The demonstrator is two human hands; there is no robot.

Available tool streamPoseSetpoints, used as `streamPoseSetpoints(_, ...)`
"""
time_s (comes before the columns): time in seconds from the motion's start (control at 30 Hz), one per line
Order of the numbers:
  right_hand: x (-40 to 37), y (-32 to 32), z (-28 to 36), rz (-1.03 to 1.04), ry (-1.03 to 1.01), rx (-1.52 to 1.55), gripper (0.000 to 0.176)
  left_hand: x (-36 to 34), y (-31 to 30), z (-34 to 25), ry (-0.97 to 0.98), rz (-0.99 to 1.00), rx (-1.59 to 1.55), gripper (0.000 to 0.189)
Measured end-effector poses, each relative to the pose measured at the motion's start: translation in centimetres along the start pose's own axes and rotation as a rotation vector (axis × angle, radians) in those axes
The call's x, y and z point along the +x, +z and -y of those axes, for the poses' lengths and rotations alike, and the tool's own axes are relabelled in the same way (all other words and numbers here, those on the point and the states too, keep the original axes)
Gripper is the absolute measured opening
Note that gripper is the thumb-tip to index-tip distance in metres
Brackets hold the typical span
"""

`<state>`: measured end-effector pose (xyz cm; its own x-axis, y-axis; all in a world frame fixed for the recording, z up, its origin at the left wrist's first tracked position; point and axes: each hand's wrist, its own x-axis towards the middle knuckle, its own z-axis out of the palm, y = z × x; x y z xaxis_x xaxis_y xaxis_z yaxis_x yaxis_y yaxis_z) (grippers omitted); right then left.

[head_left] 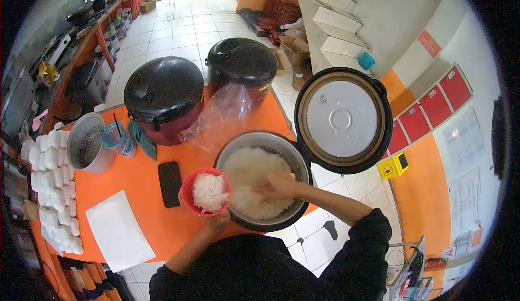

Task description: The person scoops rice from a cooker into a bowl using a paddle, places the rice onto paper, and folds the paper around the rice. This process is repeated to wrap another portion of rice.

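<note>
My left hand (215,223) is wrapped around a small red bowl (187,190) heaped with white rice (210,191). The bowl is held beside the near left rim of a large rice cooker (297,167). Inside the cooker lies more white rice (252,163), partly veiled by steam. My right hand (279,186) reaches in over that rice with its fingers closed. Whatever it grips is lost in the haze. The cooker's round lid (341,118) stands swung open on the right.
Two black-lidded cookers (164,88) stand at the back of the orange table (179,226), with a clear plastic bag (221,116) near them. Leftward are a black phone (169,184), white paper (119,230), a plastic cup (120,143), a metal pot (79,157) and stacked white packets (53,192).
</note>
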<state>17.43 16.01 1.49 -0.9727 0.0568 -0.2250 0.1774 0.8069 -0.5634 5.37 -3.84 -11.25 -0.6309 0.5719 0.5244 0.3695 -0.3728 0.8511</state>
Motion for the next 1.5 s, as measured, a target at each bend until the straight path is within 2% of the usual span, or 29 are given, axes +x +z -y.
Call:
streamPoseSetpoints(0.1,0.4,-0.6,1.0,-0.006,0.035,-0.118,0.032,0.4,0.0,0.2,-0.014,-0.012,-0.024,0.092)
streamPoseSetpoints(0.2,-0.7,0.1,-0.6,0.041,0.096,0.094,0.031,0.9,0.0,0.3,-0.028,-0.027,-0.053,0.092)
streamPoseSetpoints(0.3,-1.8,-3.0,2.8,0.064,0.238,0.095,0.028,1.3,0.1,0.4,-0.049,-0.052,-0.104,0.091)
streamPoseSetpoints(0.4,-2.4,-2.0,-0.3,-0.25,-0.155,0.031,0.028,2.4,0.0,-0.3,-0.081,-0.069,-0.224,0.091)
streamPoseSetpoints(0.5,-3.5,-5.2,1.0,-0.126,-0.052,0.244,0.03,5.9,0.4,-4.5,-0.007,-0.197,-0.352,0.091)
streamPoseSetpoints(0.53,-4.0,-5.9,0.9,-0.136,-0.011,0.281,0.033,7.7,0.9,-7.0,0.1,-0.415,-0.365,0.088)
streamPoseSetpoints(0.63,-5.7,-8.3,3.2,-0.254,0.245,0.404,0.024,9.2,0.5,-9.7,0.013,-0.196,-0.227,0.084)
streamPoseSetpoints(0.67,-6.2,-8.4,3.0,-0.285,0.33,0.442,0.025,9.4,0.3,-9.8,-0.039,-0.113,-0.305,0.089)
streamPoseSetpoints(0.77,-7.1,-7.3,5.1,-0.725,0.161,0.148,0.028,9.4,0.3,-10.0,-0.114,0.128,-0.367,0.095)
streamPoseSetpoints(0.8,-7.4,-6.7,7.0,-0.859,0.193,-0.216,0.028,9.7,0.8,-10.5,-0.151,0.167,-0.396,0.094)
streamPoseSetpoints(0.9,-6.9,-2.4,8.9,-0.725,0.347,-0.653,0.036,10.4,2.4,-11.5,-0.156,0.213,-0.377,0.088)
streamPoseSetpoints(1.0,-6.1,-0.5,11.3,-0.913,0.198,-0.792,0.046,11.1,3.6,-12.5,-0.131,0.182,-0.334,0.075)
streamPoseSetpoints(1.1,-6.4,1.4,12.2,-0.657,0.336,-0.817,0.052,11.7,4.1,-12.9,-0.301,0.167,-0.455,0.069)
streamPoseSetpoints(1.13,-6.5,1.2,12.4,-0.738,0.263,-0.839,0.056,12.1,4.0,-13.1,-0.439,0.183,-0.531,0.066)
streamPoseSetpoints(1.2,-7.2,1.3,12.4,-0.655,0.263,-0.819,0.057,12.7,3.2,-13.4,-0.723,0.213,-0.673,0.06)
streamPoseSetpoints(1.23,-7.5,1.3,12.3,-0.613,0.26,-0.809,0.057,13.0,3.0,-13.3,-0.753,0.251,-0.714,0.058)
streamPoseSetpoints(1.33,-8.4,1.5,11.3,-0.716,0.166,-0.871,0.056,13.7,1.9,-12.7,-0.831,0.328,-0.81,0.054)
streamPoseSetpoints(1.43,-9.9,-0.5,9.9,-0.796,0.15,-0.681,0.051,13.7,1.0,-10.9,-0.919,0.321,-0.926,0.057)
streamPoseSetpoints(1.47,-10.4,-1.8,10.2,-0.831,0.2,-0.555,0.038,13.8,0.8,-10.6,-0.958,0.307,-1.01,0.059)
streamPoseSetpoints(1.5,-11.1,-3.4,10.6,-0.815,0.241,-0.478,0.033,13.9,0.7,-10.5,-0.998,0.292,-1.094,0.062)
